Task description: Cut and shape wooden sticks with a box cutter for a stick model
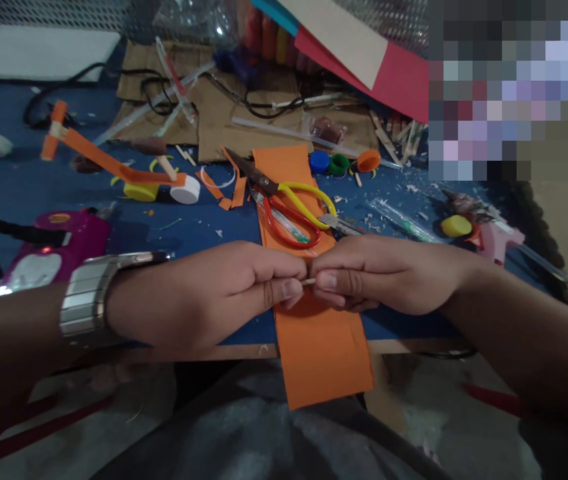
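Note:
My left hand and my right hand meet knuckle to knuckle over a long orange paper strip. Both are closed on a thin pale stick, of which only a short piece shows between the thumbs. A metal watch sits on my left wrist. The orange strip runs from the table's middle over its front edge toward my lap. Just beyond my hands, scissors with one red and one yellow handle lie on the strip.
A pink glue gun lies at left, another glue gun at right. An orange paper model with yellow and white caps stands behind. Bottle caps, cardboard, cables, sticks and coloured paper sheets crowd the back.

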The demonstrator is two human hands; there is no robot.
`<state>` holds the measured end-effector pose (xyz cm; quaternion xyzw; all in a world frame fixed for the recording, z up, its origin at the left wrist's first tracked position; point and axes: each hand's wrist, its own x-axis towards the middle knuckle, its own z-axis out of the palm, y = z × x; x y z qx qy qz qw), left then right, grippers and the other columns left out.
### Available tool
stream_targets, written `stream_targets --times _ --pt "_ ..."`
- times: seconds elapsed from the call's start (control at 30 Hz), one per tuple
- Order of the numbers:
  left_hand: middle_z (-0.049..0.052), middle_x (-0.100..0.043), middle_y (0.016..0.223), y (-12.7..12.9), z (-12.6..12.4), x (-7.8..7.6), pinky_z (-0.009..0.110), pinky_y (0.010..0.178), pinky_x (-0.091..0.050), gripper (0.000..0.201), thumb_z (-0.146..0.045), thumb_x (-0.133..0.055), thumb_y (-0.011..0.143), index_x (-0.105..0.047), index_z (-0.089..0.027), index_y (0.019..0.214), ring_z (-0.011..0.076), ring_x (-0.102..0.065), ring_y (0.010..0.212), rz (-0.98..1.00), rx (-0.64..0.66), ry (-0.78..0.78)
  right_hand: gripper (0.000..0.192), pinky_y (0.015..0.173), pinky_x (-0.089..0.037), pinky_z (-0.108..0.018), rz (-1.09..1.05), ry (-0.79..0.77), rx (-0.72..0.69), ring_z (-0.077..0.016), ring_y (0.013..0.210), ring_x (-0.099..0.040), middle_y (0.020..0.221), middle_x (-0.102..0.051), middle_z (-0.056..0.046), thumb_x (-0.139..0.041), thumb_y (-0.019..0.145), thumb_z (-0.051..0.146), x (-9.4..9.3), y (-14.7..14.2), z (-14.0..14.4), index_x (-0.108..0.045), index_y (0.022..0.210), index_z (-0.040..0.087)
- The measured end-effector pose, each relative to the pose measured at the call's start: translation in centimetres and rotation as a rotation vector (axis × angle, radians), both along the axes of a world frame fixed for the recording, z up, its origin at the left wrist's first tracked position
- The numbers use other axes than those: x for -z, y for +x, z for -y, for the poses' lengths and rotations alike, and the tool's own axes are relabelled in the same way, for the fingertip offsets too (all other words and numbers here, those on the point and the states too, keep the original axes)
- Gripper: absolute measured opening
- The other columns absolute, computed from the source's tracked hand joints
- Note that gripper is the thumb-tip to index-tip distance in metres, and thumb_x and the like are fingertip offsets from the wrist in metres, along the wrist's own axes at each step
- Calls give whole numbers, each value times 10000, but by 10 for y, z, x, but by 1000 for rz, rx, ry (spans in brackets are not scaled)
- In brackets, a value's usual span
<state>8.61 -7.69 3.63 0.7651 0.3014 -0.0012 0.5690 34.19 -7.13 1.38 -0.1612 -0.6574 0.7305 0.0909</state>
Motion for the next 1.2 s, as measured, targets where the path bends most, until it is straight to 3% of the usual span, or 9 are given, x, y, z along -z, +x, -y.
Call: stream_targets --times 0.53,0.73,0.97,1.2 --pt "-9 -705 922 -1 2 -1 273 762 -502 284 -350 -477 1112 -649 -226 923 154 -609 811 13 -10 -12 350 551 -372 -192 14 27 -23 -63 579 -395 716 -422 72 -521 1160 328 -3 2 2 -493 834 203" --pt "-7 -668 855 -1 3 -2 273 727 -493 311 -359 -471 1111 -662 -226 905 150 -567 755 16 -11 -24 376 569 -360 -212 17 26 -30 -73 592 -403 716 -424 68 -462 1178 363 -4 2 4 -477 834 212" --pt "-20 -652 835 1 0 -7 241 753 -488 291 -307 -467 1106 -609 -223 865 136 -574 767 52 -25 54 389 527 -333 -214 -9 21 89 -67 574 -374 719 -416 65 -475 1176 351 -17 3 8 -481 813 212" --pt "-23 -600 755 2 0 -6 238 674 -458 319 -360 -465 1113 -614 -217 870 128 -514 692 62 -78 94 388 518 -319 -222 -38 34 103 -71 570 -358 718 -406 61 -491 1171 364 -11 8 2 -497 815 208"
